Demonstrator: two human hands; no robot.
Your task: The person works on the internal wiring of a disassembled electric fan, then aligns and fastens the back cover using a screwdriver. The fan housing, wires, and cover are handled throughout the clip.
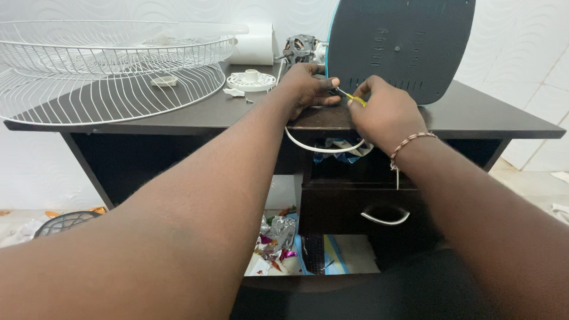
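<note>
Yellow-handled screwdriver (354,98), at the near foot of the upright fan base (403,47) mid-desk, is pinched in my right hand (382,112) while my left hand (308,89) fingers clamp the base; slipping could topple it.

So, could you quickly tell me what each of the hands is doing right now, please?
Left hand: closed, fingers curled against the lower edge of the dark fan base.
Right hand: closed, pinching a thin yellow-handled tool.
</note>
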